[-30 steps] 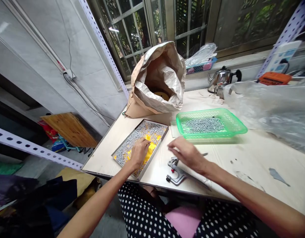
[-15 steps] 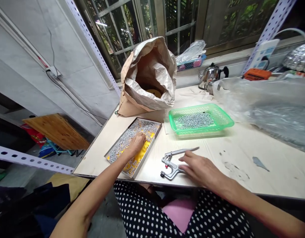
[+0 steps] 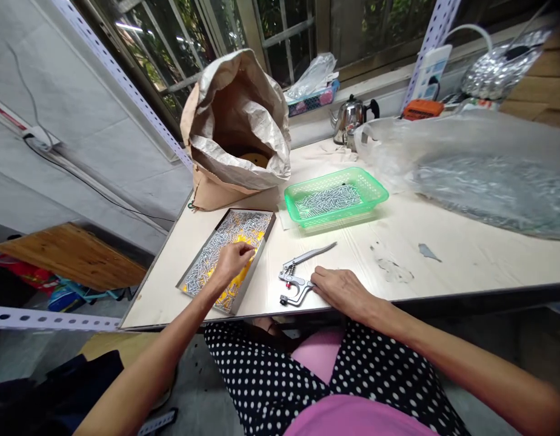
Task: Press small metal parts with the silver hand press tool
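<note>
My left hand (image 3: 234,257) is over the right side of a shallow tray (image 3: 250,280), its fingers pinched together. Whatever lies between those fingertips is too small to make out. Many small silvery metal pieces (image 3: 216,245) fill the tray, with yellow showing beneath them. Grey hand pliers (image 3: 311,254) with a spring and a C-shaped jaw lie on the table, handles spread apart. My right hand (image 3: 339,289) is closed at the end of their lower handle, palm down near the table's front edge.
Behind the pliers, a green plastic basket (image 3: 341,213) contains more silvery pieces. A big open paper sack (image 3: 225,188) stands behind the tray. Clear plastic sheeting (image 3: 489,188) spreads over the right side. A metal kettle (image 3: 351,116) is at the back by the window.
The camera view has shifted, moving the table leftward in the picture. My right hand has gone from loosely spread beside the pliers to closed on their lower handle. My left hand stays over the tray.
</note>
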`<state>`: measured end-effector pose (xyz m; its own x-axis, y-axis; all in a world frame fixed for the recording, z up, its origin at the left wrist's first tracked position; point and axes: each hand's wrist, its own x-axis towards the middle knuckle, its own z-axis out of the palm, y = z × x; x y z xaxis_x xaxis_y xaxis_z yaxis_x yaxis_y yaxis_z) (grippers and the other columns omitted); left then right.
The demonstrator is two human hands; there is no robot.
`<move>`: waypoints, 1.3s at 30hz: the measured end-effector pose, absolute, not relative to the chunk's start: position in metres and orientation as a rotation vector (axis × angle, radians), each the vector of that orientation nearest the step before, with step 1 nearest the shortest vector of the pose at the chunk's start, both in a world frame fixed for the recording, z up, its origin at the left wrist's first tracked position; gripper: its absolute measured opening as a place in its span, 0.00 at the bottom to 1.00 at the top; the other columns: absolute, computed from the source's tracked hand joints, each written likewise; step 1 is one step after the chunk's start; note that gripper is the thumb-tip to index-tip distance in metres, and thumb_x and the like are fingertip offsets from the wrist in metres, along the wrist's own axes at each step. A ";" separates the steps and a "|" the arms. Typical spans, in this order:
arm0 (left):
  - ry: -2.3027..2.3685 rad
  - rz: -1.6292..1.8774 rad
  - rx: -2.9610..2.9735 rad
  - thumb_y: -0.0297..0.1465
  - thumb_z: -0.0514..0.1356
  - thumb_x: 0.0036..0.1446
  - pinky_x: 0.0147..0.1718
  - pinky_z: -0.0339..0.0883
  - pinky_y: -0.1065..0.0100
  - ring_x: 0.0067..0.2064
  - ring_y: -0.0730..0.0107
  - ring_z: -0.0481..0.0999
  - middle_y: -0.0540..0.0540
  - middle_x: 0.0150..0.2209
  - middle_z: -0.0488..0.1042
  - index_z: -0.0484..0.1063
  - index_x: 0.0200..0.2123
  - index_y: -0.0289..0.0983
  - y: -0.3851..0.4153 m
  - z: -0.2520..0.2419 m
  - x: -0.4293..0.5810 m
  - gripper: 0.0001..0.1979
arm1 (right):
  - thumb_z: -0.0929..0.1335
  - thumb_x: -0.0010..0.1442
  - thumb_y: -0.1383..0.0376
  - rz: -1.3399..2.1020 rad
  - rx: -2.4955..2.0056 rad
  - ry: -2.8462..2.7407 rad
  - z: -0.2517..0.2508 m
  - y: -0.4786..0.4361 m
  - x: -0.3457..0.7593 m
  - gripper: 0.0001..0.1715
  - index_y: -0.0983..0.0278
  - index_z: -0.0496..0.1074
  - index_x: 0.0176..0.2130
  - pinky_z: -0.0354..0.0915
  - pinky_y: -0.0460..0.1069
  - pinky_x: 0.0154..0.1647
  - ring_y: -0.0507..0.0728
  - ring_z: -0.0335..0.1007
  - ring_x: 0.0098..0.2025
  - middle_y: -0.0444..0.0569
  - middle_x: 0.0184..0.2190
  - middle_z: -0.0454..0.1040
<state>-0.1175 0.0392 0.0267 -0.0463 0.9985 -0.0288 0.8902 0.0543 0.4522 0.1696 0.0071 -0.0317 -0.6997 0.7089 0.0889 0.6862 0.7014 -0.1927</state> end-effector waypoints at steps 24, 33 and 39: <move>1.739 0.303 1.200 0.43 0.67 0.41 0.21 0.53 0.73 0.20 0.78 0.59 0.53 0.15 0.64 0.70 0.18 0.34 -0.023 0.000 -0.045 0.18 | 0.61 0.67 0.70 0.198 -1.021 -2.781 -0.027 0.011 0.176 0.08 0.64 0.70 0.40 0.55 0.51 0.37 0.55 0.67 0.37 0.50 0.39 0.72; 1.778 0.317 1.133 0.41 0.67 0.42 0.21 0.54 0.73 0.20 0.78 0.60 0.54 0.16 0.64 0.71 0.21 0.33 -0.026 0.000 -0.043 0.16 | 0.74 0.45 0.41 0.340 -1.023 -2.910 -0.011 0.064 0.184 0.60 0.69 0.57 0.65 0.49 0.68 0.61 0.77 0.44 0.67 0.68 0.66 0.54; 1.805 0.325 1.125 0.43 0.68 0.40 0.21 0.53 0.73 0.20 0.78 0.59 0.54 0.16 0.64 0.71 0.21 0.33 -0.026 -0.001 -0.042 0.18 | 0.73 0.49 0.44 0.416 -0.937 -2.986 -0.007 0.075 0.182 0.55 0.65 0.56 0.66 0.49 0.69 0.59 0.72 0.58 0.59 0.63 0.59 0.65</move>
